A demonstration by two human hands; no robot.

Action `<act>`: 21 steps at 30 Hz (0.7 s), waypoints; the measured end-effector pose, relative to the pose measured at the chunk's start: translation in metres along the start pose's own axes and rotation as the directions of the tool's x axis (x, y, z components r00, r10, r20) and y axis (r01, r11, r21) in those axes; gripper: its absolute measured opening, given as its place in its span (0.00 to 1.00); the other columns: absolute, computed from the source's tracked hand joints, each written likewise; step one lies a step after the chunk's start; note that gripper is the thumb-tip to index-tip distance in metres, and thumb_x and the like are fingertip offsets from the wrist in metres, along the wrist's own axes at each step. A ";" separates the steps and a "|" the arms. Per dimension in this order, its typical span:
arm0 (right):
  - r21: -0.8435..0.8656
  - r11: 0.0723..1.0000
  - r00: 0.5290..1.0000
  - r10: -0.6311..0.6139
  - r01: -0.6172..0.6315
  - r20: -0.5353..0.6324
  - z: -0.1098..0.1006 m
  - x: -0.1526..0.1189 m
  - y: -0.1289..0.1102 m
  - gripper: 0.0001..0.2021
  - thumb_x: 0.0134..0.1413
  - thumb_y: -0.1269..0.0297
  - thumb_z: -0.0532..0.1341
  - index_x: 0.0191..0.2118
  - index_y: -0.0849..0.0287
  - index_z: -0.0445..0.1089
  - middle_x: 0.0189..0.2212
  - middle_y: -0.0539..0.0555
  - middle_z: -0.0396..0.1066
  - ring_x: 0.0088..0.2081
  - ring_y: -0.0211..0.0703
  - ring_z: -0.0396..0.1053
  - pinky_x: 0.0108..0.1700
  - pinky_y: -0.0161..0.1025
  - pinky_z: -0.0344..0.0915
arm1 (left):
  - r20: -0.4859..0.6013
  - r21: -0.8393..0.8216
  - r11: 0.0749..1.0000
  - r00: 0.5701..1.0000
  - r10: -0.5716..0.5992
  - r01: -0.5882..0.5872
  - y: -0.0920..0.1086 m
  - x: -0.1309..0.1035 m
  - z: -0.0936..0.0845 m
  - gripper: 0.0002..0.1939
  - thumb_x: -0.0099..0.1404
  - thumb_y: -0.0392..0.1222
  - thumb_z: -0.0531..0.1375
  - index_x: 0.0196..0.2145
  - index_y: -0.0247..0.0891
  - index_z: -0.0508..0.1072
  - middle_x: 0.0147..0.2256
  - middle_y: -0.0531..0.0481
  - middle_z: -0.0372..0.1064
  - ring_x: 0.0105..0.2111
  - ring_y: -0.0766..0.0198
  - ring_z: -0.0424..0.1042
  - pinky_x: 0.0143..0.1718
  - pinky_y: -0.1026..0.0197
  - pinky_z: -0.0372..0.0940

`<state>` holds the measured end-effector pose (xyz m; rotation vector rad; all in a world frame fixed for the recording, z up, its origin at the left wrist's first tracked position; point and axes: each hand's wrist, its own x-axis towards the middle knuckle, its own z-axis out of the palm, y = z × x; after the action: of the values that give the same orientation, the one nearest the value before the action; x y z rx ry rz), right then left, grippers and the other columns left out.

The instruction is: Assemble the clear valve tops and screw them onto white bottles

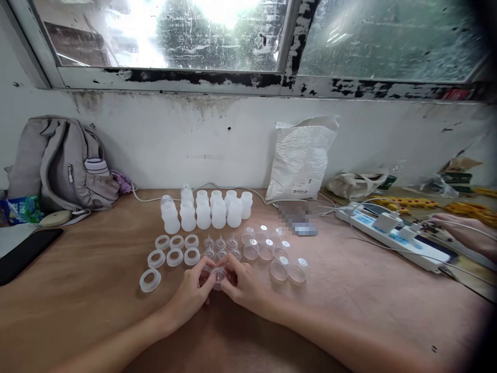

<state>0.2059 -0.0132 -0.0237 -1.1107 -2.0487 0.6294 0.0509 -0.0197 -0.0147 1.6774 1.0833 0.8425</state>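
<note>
My left hand (196, 281) and my right hand (241, 281) are both closed on a clear bottle nipple (218, 278) low over the table. Fingers cover part of it, and I cannot tell whether a ring is around it. Just beyond my fingertips stand several clear nipples (220, 241) in rows. Left of them lie several translucent collar rings (174, 257). To the right are several clear domed caps (266, 252) with small white discs (284, 260) among them. Behind, white baby bottles (203, 215) stand upright in two rows; two at the left have clear tops.
A power strip (365, 223) with plugs and cables lies at right, near another person's hand (469, 230). A white mailer bag (303, 160) leans on the wall. At left are a grey backpack (62, 160) and a black phone (29, 254). Yellow items (411, 202) lie far right.
</note>
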 end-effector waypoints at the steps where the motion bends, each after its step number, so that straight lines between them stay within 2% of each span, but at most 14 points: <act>1: -0.001 1.000 1.000 -0.003 0.003 -0.001 0.001 0.000 0.001 0.12 0.42 0.78 0.52 0.35 0.58 0.59 0.18 0.44 0.59 0.20 0.32 0.56 0.22 0.28 0.52 | 0.000 0.006 1.000 1.000 -0.002 0.002 0.000 0.000 0.000 0.11 0.62 0.47 0.49 0.34 0.37 0.62 0.23 0.55 0.66 0.15 0.73 0.59 0.17 0.70 0.56; 7: -0.025 1.000 1.000 -0.013 0.013 0.006 0.003 0.002 0.005 0.10 0.43 0.76 0.52 0.34 0.59 0.58 0.18 0.43 0.58 0.19 0.32 0.55 0.23 0.30 0.51 | -0.003 0.052 0.999 1.000 -0.004 0.004 -0.001 0.001 0.000 0.09 0.62 0.45 0.49 0.32 0.37 0.63 0.20 0.56 0.64 0.14 0.73 0.58 0.16 0.70 0.56; 11: 0.016 0.999 0.998 -0.039 0.039 0.040 0.002 0.002 0.004 0.09 0.45 0.75 0.52 0.34 0.58 0.57 0.18 0.43 0.57 0.19 0.32 0.55 0.23 0.30 0.51 | -0.017 0.053 0.999 1.000 0.006 -0.005 -0.003 0.001 0.000 0.08 0.62 0.43 0.49 0.33 0.37 0.63 0.19 0.58 0.61 0.13 0.73 0.57 0.15 0.70 0.55; 15: 0.050 0.999 0.998 -0.022 0.019 0.056 0.000 0.002 0.002 0.06 0.49 0.73 0.51 0.35 0.59 0.56 0.17 0.43 0.56 0.18 0.32 0.55 0.22 0.29 0.50 | -0.021 0.057 0.998 1.000 0.013 -0.012 -0.005 0.001 0.000 0.06 0.61 0.42 0.50 0.32 0.37 0.63 0.18 0.58 0.60 0.14 0.73 0.57 0.15 0.71 0.55; 21: 0.091 0.995 0.997 0.020 -0.027 0.076 0.000 0.004 0.003 0.04 0.49 0.72 0.53 0.32 0.58 0.56 0.16 0.43 0.56 0.18 0.31 0.54 0.21 0.29 0.50 | -0.005 0.057 0.998 1.000 -0.014 0.014 -0.010 0.003 -0.001 0.08 0.61 0.44 0.51 0.33 0.38 0.63 0.19 0.57 0.62 0.14 0.73 0.57 0.14 0.71 0.56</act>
<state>0.2061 -0.0083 -0.0240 -1.0737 -2.0504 0.7797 0.0485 -0.0144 -0.0239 1.7138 1.1307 0.8140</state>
